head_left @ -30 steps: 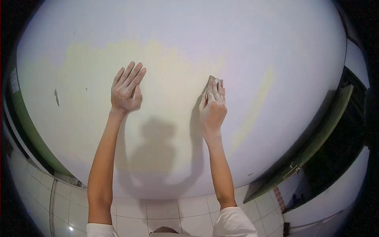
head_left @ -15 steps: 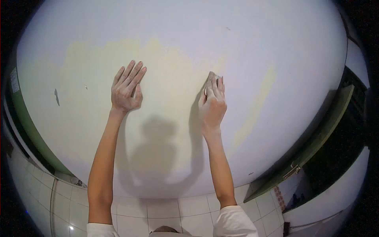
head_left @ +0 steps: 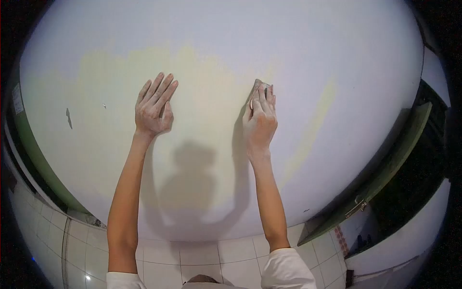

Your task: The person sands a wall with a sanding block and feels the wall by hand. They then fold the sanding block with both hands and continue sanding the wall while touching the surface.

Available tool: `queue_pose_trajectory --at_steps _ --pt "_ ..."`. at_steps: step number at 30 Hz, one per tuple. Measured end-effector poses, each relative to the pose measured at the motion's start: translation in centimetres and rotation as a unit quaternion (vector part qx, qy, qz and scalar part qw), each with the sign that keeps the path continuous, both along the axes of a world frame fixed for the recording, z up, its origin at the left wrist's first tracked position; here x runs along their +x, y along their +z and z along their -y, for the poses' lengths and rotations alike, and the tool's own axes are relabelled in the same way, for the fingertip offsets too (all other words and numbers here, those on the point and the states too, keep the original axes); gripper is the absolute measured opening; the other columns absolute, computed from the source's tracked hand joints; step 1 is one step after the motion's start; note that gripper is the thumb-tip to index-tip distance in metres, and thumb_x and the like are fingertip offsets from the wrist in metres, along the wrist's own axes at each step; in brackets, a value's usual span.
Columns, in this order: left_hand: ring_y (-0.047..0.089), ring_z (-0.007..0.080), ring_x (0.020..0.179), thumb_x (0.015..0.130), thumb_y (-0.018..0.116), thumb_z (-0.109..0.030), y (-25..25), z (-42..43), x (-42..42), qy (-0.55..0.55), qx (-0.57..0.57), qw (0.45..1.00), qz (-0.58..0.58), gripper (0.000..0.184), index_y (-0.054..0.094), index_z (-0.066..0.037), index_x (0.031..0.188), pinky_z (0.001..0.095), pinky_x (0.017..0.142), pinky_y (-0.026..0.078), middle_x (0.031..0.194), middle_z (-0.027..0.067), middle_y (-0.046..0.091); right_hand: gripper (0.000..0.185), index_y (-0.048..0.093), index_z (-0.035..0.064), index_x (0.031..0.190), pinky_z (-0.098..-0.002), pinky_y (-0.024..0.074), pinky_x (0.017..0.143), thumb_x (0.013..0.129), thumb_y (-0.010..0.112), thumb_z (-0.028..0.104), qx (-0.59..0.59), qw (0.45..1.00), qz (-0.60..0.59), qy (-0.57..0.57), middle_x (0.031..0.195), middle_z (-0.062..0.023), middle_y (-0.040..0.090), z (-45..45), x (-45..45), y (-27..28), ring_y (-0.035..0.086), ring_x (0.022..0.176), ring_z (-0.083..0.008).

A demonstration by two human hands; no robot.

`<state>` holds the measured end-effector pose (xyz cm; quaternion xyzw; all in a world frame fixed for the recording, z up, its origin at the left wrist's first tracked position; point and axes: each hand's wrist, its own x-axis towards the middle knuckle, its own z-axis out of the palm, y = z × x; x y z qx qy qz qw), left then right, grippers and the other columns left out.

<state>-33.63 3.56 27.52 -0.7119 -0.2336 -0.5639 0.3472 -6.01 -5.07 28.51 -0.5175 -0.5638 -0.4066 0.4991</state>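
Note:
My left hand [head_left: 153,111] lies flat against the wall [head_left: 298,43], its dusty fingers stretched out and pointing up. Nothing shows in it. To its right, my right hand [head_left: 260,120] presses a small grey piece of folded sandpaper [head_left: 257,85] to the wall. The sandpaper's corner sticks out above the fingertips, and the rest is hidden under them. White dust coats both hands. Between them spreads a pale yellow patch [head_left: 204,91] on the whitish-lilac wall, partly under my shadow.
A yellow streak [head_left: 314,130] runs slantwise on the wall at right. Dark chips [head_left: 69,118] mark the left side. An open green door [head_left: 385,188] with a metal handle [head_left: 356,208] stands at right. White floor tiles [head_left: 199,254] lie below.
My right hand has slid slightly upward along the wall with the sandpaper. The left hand has stayed almost where it was.

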Motion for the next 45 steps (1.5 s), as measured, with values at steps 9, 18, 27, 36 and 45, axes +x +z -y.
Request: queue_pose_trajectory --at_steps 9,18,27,36,45 --pt "0.049 0.0259 0.142 0.077 0.051 -0.004 0.1 0.4 0.1 -0.004 -0.001 1.0 0.003 0.067 0.062 -0.016 0.141 0.0465 0.12 0.033 0.149 0.0042 0.058 0.028 0.071 -0.0046 0.117 -0.0452 0.0376 0.12 0.09 0.063 -0.004 0.009 0.999 -0.001 0.041 0.143 -0.0153 0.06 -1.0 0.3 -1.1 0.049 0.14 -0.0347" --pt "0.049 0.0264 0.143 0.076 0.051 -0.004 0.1 0.3 0.0 0.007 -0.003 1.0 0.001 0.066 0.062 -0.014 0.141 0.0469 0.12 0.034 0.149 0.0048 0.058 0.025 0.071 -0.0019 0.111 -0.0464 0.0396 0.119 0.089 0.061 -0.007 0.028 0.994 0.034 0.098 0.145 -0.0098 0.059 -1.7 0.8 -1.7 0.052 0.138 -0.0278" --pt "0.05 0.027 0.141 0.078 0.049 -0.008 -0.2 -0.4 -0.1 0.014 0.006 1.0 0.001 0.064 0.062 -0.014 0.141 0.0476 0.12 0.033 0.148 0.0049 0.058 0.044 0.064 0.0089 0.137 -0.0495 0.0322 0.122 0.094 0.069 0.011 0.052 0.991 0.037 0.115 0.147 -0.0045 0.059 -3.3 1.9 -6.9 0.056 0.136 -0.0233" --pt "0.051 0.0249 0.141 0.078 0.051 -0.007 0.0 0.2 0.1 0.01 0.003 1.0 0.006 0.065 0.063 -0.016 0.14 0.0459 0.12 0.034 0.148 0.003 0.058 0.051 0.051 0.0049 0.149 -0.0578 0.0129 0.126 0.1 0.059 0.016 0.041 0.992 0.048 0.106 0.151 -0.0062 0.055 -3.2 0.4 2.6 0.05 0.141 -0.0265" --pt "0.049 0.0237 0.142 0.077 0.051 -0.006 0.0 0.1 0.1 0.001 -0.004 1.0 0.008 0.066 0.063 -0.016 0.14 0.0452 0.12 0.034 0.149 0.003 0.058 0.05 0.045 0.0014 0.152 -0.0584 0.0077 0.126 0.104 0.048 0.016 0.051 0.991 0.01 0.127 0.151 -0.0119 0.054 -2.6 -0.6 7.4 0.048 0.142 -0.0282"
